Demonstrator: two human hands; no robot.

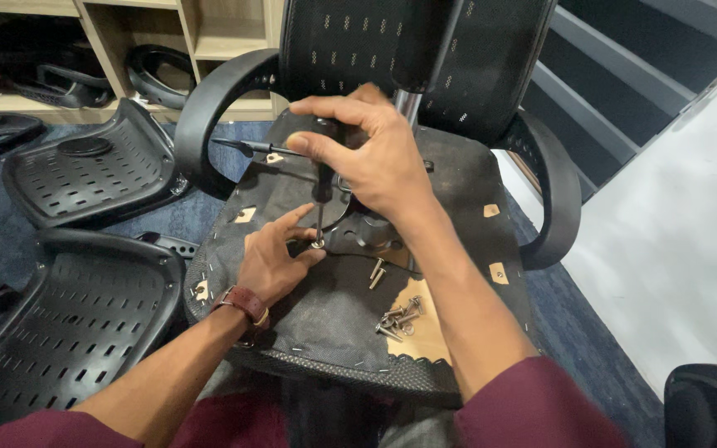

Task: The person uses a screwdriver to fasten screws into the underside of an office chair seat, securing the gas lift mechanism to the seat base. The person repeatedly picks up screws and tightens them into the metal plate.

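two hands on one upturned seat, one screwdriver, two loose bolts plus a little pile (five-ish, hard to separate), two perforated backrest shells, two armrests.

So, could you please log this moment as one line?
right hand: grips screwdriver, tip on bolt | left hand: steadies bolt | chair seat underside: faces up | loose bolts: on seat

Loose bolts on upturned chair seat.

A black-handled screwdriver stands upright, its tip on a bolt in the upturned seat's metal plate.
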